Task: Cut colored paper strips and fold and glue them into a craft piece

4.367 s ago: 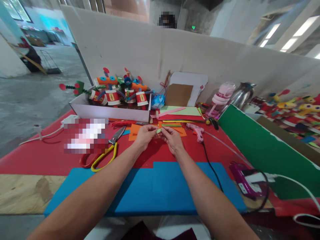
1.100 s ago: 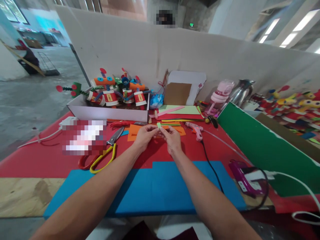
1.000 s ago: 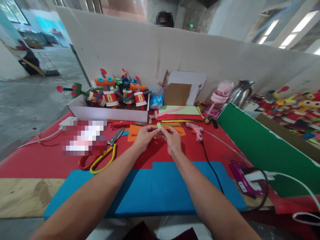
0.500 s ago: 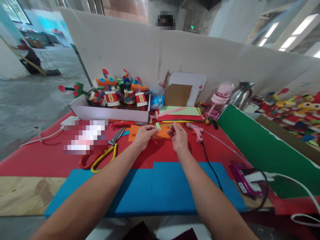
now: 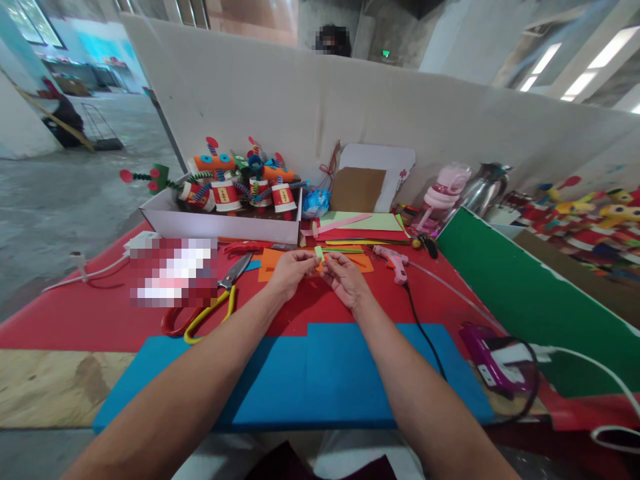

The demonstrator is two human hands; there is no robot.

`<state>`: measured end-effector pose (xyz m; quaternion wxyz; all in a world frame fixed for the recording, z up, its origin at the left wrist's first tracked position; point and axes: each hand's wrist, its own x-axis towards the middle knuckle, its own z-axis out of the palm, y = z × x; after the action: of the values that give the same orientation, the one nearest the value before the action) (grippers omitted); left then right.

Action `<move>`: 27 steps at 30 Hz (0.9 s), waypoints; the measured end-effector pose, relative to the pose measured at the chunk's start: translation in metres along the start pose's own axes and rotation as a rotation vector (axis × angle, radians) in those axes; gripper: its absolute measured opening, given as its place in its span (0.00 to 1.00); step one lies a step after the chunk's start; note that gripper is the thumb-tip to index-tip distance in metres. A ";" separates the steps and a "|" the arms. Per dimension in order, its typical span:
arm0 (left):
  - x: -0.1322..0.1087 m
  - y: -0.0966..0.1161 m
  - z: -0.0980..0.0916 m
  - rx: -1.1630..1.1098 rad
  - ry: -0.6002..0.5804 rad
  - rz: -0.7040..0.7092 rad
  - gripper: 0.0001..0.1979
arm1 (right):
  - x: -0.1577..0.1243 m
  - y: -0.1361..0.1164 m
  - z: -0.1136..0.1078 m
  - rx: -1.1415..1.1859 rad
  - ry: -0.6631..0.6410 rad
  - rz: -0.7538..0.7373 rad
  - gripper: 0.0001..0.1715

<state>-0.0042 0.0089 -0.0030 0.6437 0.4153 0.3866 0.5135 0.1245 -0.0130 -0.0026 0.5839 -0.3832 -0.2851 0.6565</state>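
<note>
Between my fingertips, above the red table covering, is a small pale green piece of paper [image 5: 319,253]. My left hand [image 5: 293,272] is closed, pinching it from the left. On its other side my right hand [image 5: 346,277] is closed too, thumb and fingertips meeting at the paper's lower right edge. Orange paper [image 5: 271,259] lies flat beneath and behind both hands. Just right of my right hand rests a pink glue gun [image 5: 394,264], its black cord running toward me. Large scissors [image 5: 220,300] with red and yellow handles lie to the left.
A white box [image 5: 225,227] of paper-cup figures stands at the back left. Stacked coloured paper [image 5: 373,224] lies behind my hands. A green-sided box [image 5: 530,300] and a purple power strip [image 5: 493,360] are on the right. Blue board [image 5: 300,380] covers the near edge.
My right hand has moved left and slightly down to the green paper, and its fingertips now meet those of my left hand. The left hand has barely moved.
</note>
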 end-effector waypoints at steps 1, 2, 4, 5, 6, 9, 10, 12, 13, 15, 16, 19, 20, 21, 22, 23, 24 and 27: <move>0.000 0.000 0.000 0.000 -0.003 0.002 0.12 | 0.000 0.000 0.000 -0.012 -0.001 -0.003 0.16; 0.001 -0.001 0.000 0.000 -0.006 0.004 0.11 | 0.000 0.000 0.000 -0.022 0.000 -0.007 0.17; 0.001 -0.002 -0.001 0.003 -0.006 0.006 0.10 | -0.001 0.001 0.001 -0.042 0.011 -0.024 0.17; 0.002 -0.003 -0.001 0.005 -0.003 0.005 0.09 | -0.001 0.001 0.002 -0.053 0.019 -0.038 0.17; 0.002 -0.003 -0.002 0.007 -0.002 0.004 0.09 | -0.001 0.002 0.002 -0.066 0.022 -0.053 0.17; 0.002 -0.004 -0.002 0.005 -0.007 0.003 0.10 | -0.001 0.003 0.005 -0.108 0.009 -0.088 0.19; 0.002 -0.003 -0.002 0.001 -0.016 0.001 0.11 | -0.001 0.004 0.006 -0.128 0.005 -0.100 0.19; 0.001 -0.003 -0.003 -0.008 -0.033 -0.009 0.13 | 0.000 0.006 0.006 -0.183 0.021 -0.150 0.18; 0.001 -0.002 -0.003 -0.012 -0.041 -0.017 0.14 | 0.000 0.008 0.006 -0.221 0.038 -0.188 0.17; 0.001 -0.002 -0.002 -0.019 -0.052 -0.029 0.15 | 0.002 0.009 0.006 -0.308 0.071 -0.273 0.15; 0.001 -0.002 -0.002 -0.024 -0.059 -0.033 0.15 | 0.002 0.010 0.006 -0.349 0.086 -0.311 0.14; 0.000 -0.002 -0.001 -0.070 -0.083 -0.048 0.14 | 0.003 0.010 0.005 -0.413 0.133 -0.375 0.12; 0.000 -0.002 0.000 -0.091 -0.083 -0.054 0.13 | 0.004 0.010 0.005 -0.405 0.151 -0.382 0.12; -0.001 -0.002 0.001 -0.111 -0.077 -0.063 0.13 | 0.004 0.009 0.005 -0.384 0.167 -0.384 0.13; -0.002 -0.002 0.002 -0.122 -0.072 -0.066 0.14 | 0.003 0.009 0.005 -0.356 0.179 -0.383 0.13; -0.003 -0.002 0.003 -0.123 -0.074 -0.063 0.15 | 0.003 0.009 0.006 -0.328 0.185 -0.380 0.13; -0.003 -0.002 0.004 -0.115 -0.081 -0.052 0.15 | 0.002 0.009 0.007 -0.305 0.185 -0.377 0.13; -0.005 -0.003 0.006 -0.082 -0.096 0.005 0.17 | 0.001 0.010 0.010 -0.291 0.152 -0.360 0.14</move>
<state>0.0014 0.0031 -0.0037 0.6766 0.4137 0.3330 0.5100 0.1112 -0.0132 -0.0052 0.6500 -0.4547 -0.3957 0.4629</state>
